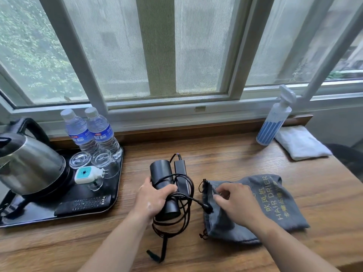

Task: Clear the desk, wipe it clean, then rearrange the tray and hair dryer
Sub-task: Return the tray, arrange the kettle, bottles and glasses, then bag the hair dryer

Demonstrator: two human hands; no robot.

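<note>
Step in hand: I judge this to be the hair dryer part of the task, with the dryer outside its pouch and the pouch mouth being worked open.
Left hand [153, 201]: grasping the hair dryer [160, 171], fingers wrapped over the barrel and some cord loops.
Right hand [235, 203]: fingers curled, pinching the fabric at the mouth of the pouch [275, 203].
Hair dryer position: mid-desk, near the front edge, between the tray and the pouch, apart from both.
Tray [117, 183] position: left end of the desk [216, 154], carrying a kettle [29, 165], two water bottles [92, 130], upturned glasses [102, 160] and a remote [83, 204].
Next move, my estimate: hold the mouth wide, lead with the barrel end, and gather the cord [184, 213] first. Its loose loops and trailing plug end would likely snag on the drawstring.
Dryer build: matt black cylinder, hard and smooth, with the handle folded alongside.
Cord: thin, dark and springy, coiled loosely.
Pouch: soft grey cloth lying flat, with yellow lettering and a knotted dark drawstring.
Desk surface: wood-grain plank finish, with a slight sheen.
Tray surface: glossy black, with a raised rim.
Wiping gear: a spray bottle [273, 122] and a folded white cloth [300, 142] sit at the far right corner. I cannot tell whether the desk has been wiped.
</note>
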